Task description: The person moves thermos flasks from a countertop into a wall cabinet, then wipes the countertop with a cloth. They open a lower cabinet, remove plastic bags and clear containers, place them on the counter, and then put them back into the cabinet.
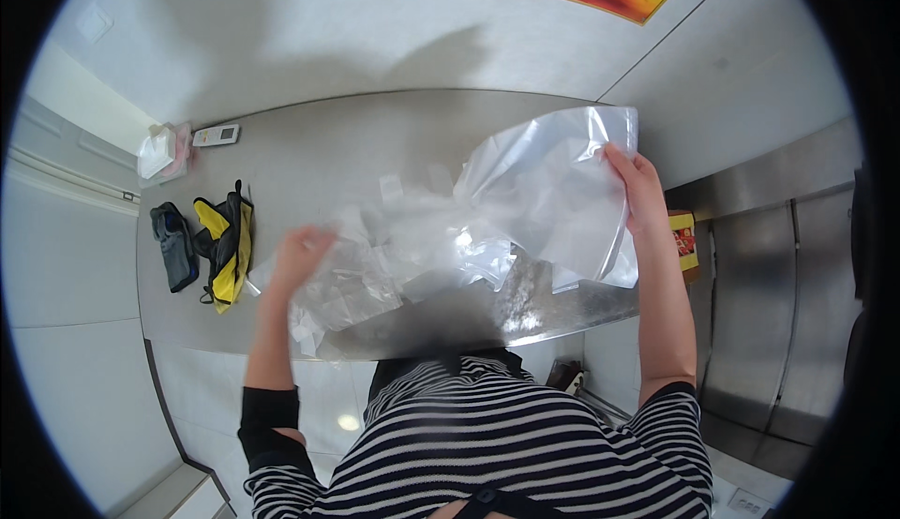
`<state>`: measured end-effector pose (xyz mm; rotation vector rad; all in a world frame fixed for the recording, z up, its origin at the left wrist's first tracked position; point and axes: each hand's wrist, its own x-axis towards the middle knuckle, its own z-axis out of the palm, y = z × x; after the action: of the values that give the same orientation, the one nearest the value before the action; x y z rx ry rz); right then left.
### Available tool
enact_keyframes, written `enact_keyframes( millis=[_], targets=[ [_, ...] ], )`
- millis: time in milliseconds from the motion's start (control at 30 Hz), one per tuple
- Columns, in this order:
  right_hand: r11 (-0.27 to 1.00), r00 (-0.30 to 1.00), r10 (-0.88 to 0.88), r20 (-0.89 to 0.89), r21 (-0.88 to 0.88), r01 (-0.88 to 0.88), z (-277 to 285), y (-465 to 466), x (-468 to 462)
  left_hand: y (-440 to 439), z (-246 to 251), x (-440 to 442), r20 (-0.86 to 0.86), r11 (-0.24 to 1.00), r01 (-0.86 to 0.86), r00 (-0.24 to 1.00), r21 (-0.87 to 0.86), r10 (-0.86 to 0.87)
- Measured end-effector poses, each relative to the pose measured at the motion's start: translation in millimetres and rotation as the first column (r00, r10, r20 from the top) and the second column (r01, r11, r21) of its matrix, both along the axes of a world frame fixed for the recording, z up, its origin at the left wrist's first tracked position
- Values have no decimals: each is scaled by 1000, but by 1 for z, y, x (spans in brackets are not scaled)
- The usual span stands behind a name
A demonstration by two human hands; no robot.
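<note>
My right hand (pixel 641 188) pinches the upper right edge of a large clear plastic bag (pixel 548 188), raised over the right side of the metal table (pixel 295 139). Left of it, my left hand (pixel 302 255) is motion-blurred, with the fingers curled, above a spread of crumpled clear plastic bags (pixel 351 273). Whether it holds any of that film I cannot tell. The loose plastic overlaps in the middle of the tabletop and reaches its front edge. Where one bag ends and another starts is hard to make out.
At the left lie a yellow and black fabric bag (pixel 228 248) and a dark grey pouch (pixel 174 246). A white remote control (pixel 216 136) and a plastic container (pixel 165 153) sit at the far left corner. Stainless steel doors (pixel 752 294) and a yellow box (pixel 682 245) stand at right.
</note>
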<state>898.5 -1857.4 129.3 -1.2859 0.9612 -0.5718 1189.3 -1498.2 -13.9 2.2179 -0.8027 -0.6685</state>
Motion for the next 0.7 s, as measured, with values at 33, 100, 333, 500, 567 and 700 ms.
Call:
enact_keyframes(
  millis=[33,100,333,500,567,700],
  targets=[
    [1000,1000,-5,-18,19,6,-2,-6,2,3,30,16,-153,991,-79,986,-110,61],
    [992,999,15,33,123,-19,-10,-19,5,1,81,35,-472,909,-321,866,-267,167],
    [980,972,67,-227,-166,-106,-61,-27,28,1,101,67,-773,851,-483,613,-206,161],
    [937,941,205,-269,-224,-268,-51,27,60,-47,103,15,-981,797,-600,188,-74,50],
    [921,916,297,-271,-172,-350,-45,59,79,-72,95,-12,-984,768,-633,177,-99,19],
    [916,924,375,71,128,-381,-48,105,97,-129,114,-63,-990,668,-737,143,-104,4]
  ],
)
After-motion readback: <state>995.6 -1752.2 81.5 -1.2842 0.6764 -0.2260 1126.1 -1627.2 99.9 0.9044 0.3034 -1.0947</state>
